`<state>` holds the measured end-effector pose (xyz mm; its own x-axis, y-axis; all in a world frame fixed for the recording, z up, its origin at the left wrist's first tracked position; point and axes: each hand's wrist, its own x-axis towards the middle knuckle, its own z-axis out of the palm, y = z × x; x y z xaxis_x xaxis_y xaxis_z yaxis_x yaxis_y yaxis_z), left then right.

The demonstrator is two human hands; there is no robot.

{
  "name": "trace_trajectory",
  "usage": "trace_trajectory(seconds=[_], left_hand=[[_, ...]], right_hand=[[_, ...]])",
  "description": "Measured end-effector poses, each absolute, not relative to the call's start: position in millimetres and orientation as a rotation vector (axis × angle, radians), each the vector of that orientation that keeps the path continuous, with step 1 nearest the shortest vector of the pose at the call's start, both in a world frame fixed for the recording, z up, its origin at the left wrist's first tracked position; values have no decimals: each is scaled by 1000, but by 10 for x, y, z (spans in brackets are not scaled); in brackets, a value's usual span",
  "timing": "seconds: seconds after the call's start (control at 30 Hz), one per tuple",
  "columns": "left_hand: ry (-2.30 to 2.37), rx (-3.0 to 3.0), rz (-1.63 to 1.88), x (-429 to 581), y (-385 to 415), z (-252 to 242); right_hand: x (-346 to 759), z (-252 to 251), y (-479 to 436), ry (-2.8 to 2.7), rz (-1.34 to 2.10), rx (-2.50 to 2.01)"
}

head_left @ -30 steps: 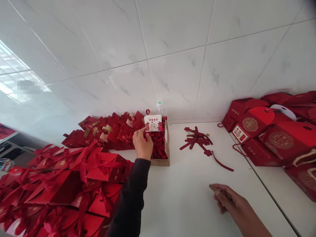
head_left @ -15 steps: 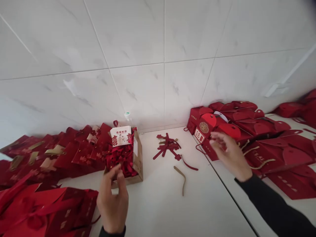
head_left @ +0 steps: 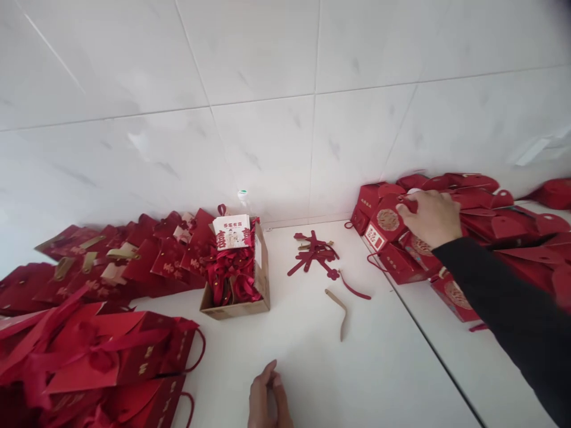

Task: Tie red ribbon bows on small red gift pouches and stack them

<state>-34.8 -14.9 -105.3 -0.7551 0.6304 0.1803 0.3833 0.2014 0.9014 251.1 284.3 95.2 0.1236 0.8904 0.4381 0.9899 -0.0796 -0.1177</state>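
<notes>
The right grip [head_left: 432,219] curls over the top of a red box [head_left: 387,221] (the one with a round medallion), which sits just below and left of its fingertips; how firmly it pinches, one cannot tell. The left grip [head_left: 260,401], loosely bent with a narrow gap, is over the bench [head_left: 307,368]; ahead of it stands a cardboard carton [head_left: 236,310], and ahead to its right lies a tan strap [head_left: 342,309].

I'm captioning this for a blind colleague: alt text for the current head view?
A person's right hand touches red gift boxes at right; the left hand is at the bottom edge. On a white table, loose red straps and a tan strap lie beside an open cardboard box holding printed cards and red pieces, with ribboned red boxes at left.
</notes>
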Motion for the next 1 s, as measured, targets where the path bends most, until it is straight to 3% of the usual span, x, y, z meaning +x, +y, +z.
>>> trace_trajectory(seconds=[0.37, 0.7, 0.83, 1.0], left_hand=[[1995, 858, 1516, -314, 112, -876], [1479, 1190, 1320, -282, 81, -451], [1396, 1211, 1337, -322, 4, -517], [1503, 1364, 1298, -405, -183, -674]], right_hand=[[2185, 1118, 2220, -1848, 21, -1713], [1598, 254, 1262, -2164, 521, -1114], [1546, -91, 932, -2330, 780, -828], [1652, -131, 714, -2365, 879, -830]])
